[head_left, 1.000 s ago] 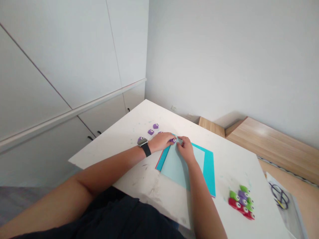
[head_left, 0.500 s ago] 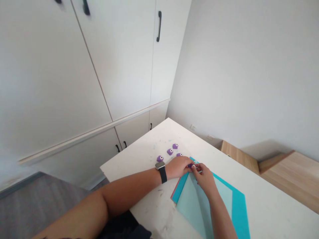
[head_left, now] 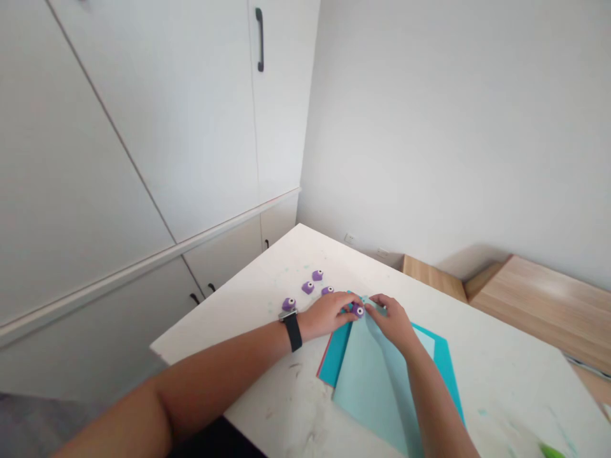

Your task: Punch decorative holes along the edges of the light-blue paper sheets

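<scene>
Between the thumb and fingers of my left hand point(head_left: 333, 313) is a small purple clay piece point(head_left: 356, 312) with a white-and-black eye. It is held over the top of a pale blue sheet point(head_left: 367, 375), which lies on a turquoise sheet point(head_left: 449, 366). Just to the right, my right hand point(head_left: 394, 323) hovers with thumb and fingers apart, nothing visible between them. A tiny pale blue bit point(head_left: 365, 299) shows between the hands. Beyond my left wrist lie several similar purple pieces with eyes point(head_left: 308, 287); one is partly hidden behind my left hand.
A white table point(head_left: 248, 350) with smudges carries everything. White cabinets point(head_left: 191, 127) with black handles stand to the left. Wooden furniture point(head_left: 529, 299) is beyond the table's right side. A green object point(head_left: 551, 451) shows at the lower right edge.
The view has swung to the right. My right hand has come off the purple piece, which stays in my left hand with its eye now plainly showing.
</scene>
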### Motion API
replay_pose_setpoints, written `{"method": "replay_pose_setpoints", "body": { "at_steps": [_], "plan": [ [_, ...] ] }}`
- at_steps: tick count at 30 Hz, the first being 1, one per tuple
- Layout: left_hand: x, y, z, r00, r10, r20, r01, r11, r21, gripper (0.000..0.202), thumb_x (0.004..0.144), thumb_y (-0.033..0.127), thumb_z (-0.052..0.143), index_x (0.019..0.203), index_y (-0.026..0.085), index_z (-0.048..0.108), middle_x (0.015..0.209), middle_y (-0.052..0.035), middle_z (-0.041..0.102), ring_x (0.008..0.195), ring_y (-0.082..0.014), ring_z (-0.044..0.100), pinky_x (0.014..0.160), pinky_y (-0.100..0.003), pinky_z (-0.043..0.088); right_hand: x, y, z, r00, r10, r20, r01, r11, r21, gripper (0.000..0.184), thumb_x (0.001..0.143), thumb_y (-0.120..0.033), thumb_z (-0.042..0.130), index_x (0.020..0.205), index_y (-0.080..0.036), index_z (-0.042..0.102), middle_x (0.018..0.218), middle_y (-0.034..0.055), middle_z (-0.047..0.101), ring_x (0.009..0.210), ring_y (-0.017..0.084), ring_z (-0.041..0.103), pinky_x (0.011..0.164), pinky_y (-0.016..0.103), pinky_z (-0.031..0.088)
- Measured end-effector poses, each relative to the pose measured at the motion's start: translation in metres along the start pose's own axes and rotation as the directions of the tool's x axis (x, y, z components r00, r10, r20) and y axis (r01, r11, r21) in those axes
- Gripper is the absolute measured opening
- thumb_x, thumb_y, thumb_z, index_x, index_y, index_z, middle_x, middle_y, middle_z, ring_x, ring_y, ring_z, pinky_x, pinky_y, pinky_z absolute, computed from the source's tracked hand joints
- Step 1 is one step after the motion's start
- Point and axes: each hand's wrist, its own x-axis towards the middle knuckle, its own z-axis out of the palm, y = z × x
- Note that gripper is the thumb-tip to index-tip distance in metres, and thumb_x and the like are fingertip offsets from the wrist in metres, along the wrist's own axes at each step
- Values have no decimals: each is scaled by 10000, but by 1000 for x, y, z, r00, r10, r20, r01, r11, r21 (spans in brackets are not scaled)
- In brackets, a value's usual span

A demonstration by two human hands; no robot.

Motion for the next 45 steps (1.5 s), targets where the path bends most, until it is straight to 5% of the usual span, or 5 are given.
{"method": "replay_pose_setpoints", "body": {
  "at_steps": [5, 10, 20, 38, 45],
  "plan": [
    [5, -3, 9, 973, -217, 77, 224, 820, -526, 576, 733, 380, 803, 1227, 210, 562, 1150, -104, 652, 932, -192, 649, 730, -298, 539, 3, -6, -5, 996, 50, -79, -43, 995, 94, 198, 847, -379, 567, 837, -200, 652, 820, 39, 693, 803, 214, 628, 758, 319, 457],
    [8, 6, 13, 924, -350, 156, 362, 662, -657, 476, 736, 455, 789, 1082, 161, 647, 1005, -79, 688, 857, -161, 646, 711, -260, 511, -2, -24, -12, 986, 25, -166, -5, 993, 118, 169, 862, -351, 551, 837, -204, 630, 826, 28, 688, 800, 197, 631, 756, 294, 444],
    [4, 29, 9, 981, -184, -57, 105, 756, -647, 355, 776, 385, 773, 999, 148, 633, 956, -42, 676, 899, -155, 637, 856, -299, 505, -12, -69, -35, 972, -53, -231, 71, 995, 69, 152, 933, -327, 508, 924, -216, 612, 855, 38, 704, 774, 202, 649, 738, 284, 442],
    [-1, 44, 5, 976, -148, -161, 53, 876, -480, 300, 882, 432, 641, 987, 155, 595, 871, -16, 618, 802, -131, 582, 723, -242, 463, -17, -84, -38, 959, -131, -253, 131, 991, -17, 136, 958, -284, 496, 983, -208, 606, 876, 40, 692, 733, 186, 615, 672, 265, 396],
    [-4, 51, 0, 969, -161, -187, 48, 868, -495, 283, 880, 427, 641, 962, 161, 590, 862, -13, 624, 781, -126, 584, 696, -231, 460, -20, -92, -32, 936, -182, -301, 182, 983, -28, 160, 978, -298, 466, 1013, -205, 592, 913, 58, 691, 841, 211, 622, 809, 317, 415]
  ]
}}
